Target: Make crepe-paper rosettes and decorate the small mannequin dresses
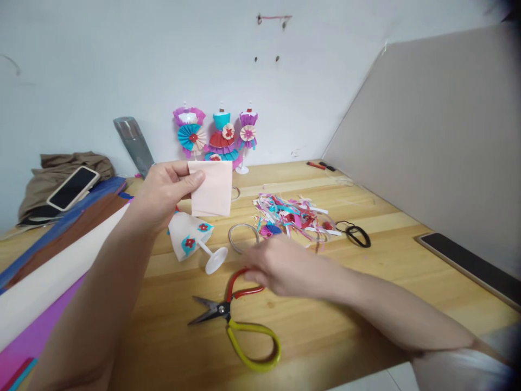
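My left hand (169,187) is closed, pinching a folded square of pale pink paper (214,190) between thumb and fingers, held above the table. Slightly blurred, my right hand (277,266) has its fingers closed at the red handle of the scissors (222,309). The scissors lie with their blades apart, pointing left, and their yellow handle towards me. Between my hands a small dress form (189,236) lies on its side, its white skirt trimmed with red and blue flowers and its white round base showing. The upper end of the form is hidden behind my left hand.
Three decorated dress forms (222,136) stand by the wall. Colourful paper scraps (293,212) lie mid-table, near a metal ring (243,238) and a black band (358,236). Paper rolls (61,260), a phone (73,187) and a bottle (134,144) are left; a dark slab (472,266) is right.
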### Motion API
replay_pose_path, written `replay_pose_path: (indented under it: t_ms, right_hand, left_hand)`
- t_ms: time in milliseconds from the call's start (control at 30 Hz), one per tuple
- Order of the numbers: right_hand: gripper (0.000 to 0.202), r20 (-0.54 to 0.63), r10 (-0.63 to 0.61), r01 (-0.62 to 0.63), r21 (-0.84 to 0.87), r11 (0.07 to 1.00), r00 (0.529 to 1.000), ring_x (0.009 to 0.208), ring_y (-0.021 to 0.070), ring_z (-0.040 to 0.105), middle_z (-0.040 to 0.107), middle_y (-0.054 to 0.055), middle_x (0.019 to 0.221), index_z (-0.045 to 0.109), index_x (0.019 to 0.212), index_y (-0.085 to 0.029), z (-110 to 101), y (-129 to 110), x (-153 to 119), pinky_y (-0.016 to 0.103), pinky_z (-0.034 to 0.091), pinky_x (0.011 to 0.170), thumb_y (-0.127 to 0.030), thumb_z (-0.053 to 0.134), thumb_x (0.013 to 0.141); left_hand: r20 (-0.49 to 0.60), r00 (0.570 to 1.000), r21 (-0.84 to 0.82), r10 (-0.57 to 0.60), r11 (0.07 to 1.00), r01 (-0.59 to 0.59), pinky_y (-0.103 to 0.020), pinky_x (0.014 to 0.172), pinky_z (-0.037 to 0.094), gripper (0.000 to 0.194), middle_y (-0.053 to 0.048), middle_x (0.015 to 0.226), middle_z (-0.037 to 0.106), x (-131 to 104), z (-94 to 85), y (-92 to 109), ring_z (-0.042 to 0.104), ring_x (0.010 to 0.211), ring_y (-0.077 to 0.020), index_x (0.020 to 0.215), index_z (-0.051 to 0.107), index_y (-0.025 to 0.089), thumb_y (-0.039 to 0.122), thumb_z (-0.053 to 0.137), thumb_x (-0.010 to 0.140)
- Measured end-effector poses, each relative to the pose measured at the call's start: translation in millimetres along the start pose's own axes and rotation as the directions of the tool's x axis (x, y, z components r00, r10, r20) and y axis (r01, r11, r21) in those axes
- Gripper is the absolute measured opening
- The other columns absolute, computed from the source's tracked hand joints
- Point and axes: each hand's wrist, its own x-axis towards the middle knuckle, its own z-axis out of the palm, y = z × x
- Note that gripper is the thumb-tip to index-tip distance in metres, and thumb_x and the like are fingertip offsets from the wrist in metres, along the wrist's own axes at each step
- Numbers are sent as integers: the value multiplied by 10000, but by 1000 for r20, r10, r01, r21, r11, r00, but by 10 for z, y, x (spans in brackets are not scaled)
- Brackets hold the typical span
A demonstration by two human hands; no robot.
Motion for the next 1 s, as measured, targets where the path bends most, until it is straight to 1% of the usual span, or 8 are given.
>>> replay_pose_path:
  t_ms: [133, 300, 433, 567, 667, 733, 833, 1000]
  right_hand:
    - [130, 9, -115, 113, 81, 990, 993, 695, 120, 548, 648, 34, 817, 649, 824, -146, 42, 336, 220, 231, 317, 618, -79, 540, 848]
    - [162, -13, -39, 39, -33, 999, 999, 761, 152, 570, 666, 83, 869, 657, 792, -131, 275, 520, 422, 249, 319, 637, -59, 514, 816]
    - [215, -121, -31, 36, 44, 998, 992, 733, 142, 577, 677, 78, 835, 681, 843, -117, 261, 585, 494, 244, 364, 676, -61, 474, 838]
    - [257, -182, 71, -28, 229, 973, 981, 667, 130, 598, 696, 66, 787, 702, 900, -83, 125, 728, 554, 242, 416, 668, -39, 473, 791]
    - [310, -249, 203, -81, 427, 901, 947, 530, 96, 570, 687, 58, 784, 658, 1074, -66, -101, 766, 544, 236, 445, 579, -125, 431, 871]
    - [322, -280, 179, -8, 521, 854, 943, 532, 89, 582, 661, 28, 749, 627, 1135, -89, -303, 725, 509, 219, 460, 555, -236, 436, 920]
    - [273, -320, 105, 110, 586, 803, 942, 549, 90, 605, 656, 12, 734, 644, 1046, -117, -568, 604, 476, 200, 454, 518, -310, 523, 894]
    - [345, -583, 104, 339, 597, 727, 806, 634, 109, 629, 692, 58, 873, 650, 1070, -132, -625, 417, 539, 213, 447, 521, -399, 571, 865]
  left_hand:
    - [-36, 998, -9, 46, 999, -46, -288, 619, 547, 340, -39, 678, 699, -27, -74, 69, 678, 685, -205, 889, 755, 151, 406, 757, 664]
    - [-28, 996, -64, 79, 995, -81, -290, 601, 551, 326, -60, 714, 718, -68, -139, 138, 676, 681, -209, 864, 760, 146, 370, 779, 627]
    - [-15, 998, -63, 61, 996, -62, -282, 627, 547, 244, -41, 681, 703, -88, -153, 176, 684, 728, -221, 812, 750, 147, 324, 752, 644]
    - [39, 999, -33, 25, 999, -23, -251, 566, 518, 257, -32, 654, 690, -110, -147, 186, 663, 681, -206, 783, 736, 150, 347, 771, 622]
    - [78, 997, 21, -20, 1000, 19, -210, 484, 452, 240, -21, 634, 670, -128, -122, 163, 601, 575, -152, 750, 719, 143, 354, 761, 643]
    - [82, 995, 64, -52, 997, 46, -195, 456, 410, 223, -11, 617, 652, -133, -102, 143, 564, 532, -126, 745, 711, 141, 350, 741, 673]
    - [81, 995, 111, -64, 992, 55, -197, 460, 395, 235, -9, 604, 639, -119, -85, 121, 549, 519, -121, 761, 712, 134, 358, 726, 689]
    - [117, 990, 163, -73, 985, 54, -222, 493, 409, 313, -38, 646, 667, -76, -79, 90, 572, 548, -146, 836, 728, 107, 394, 688, 716]
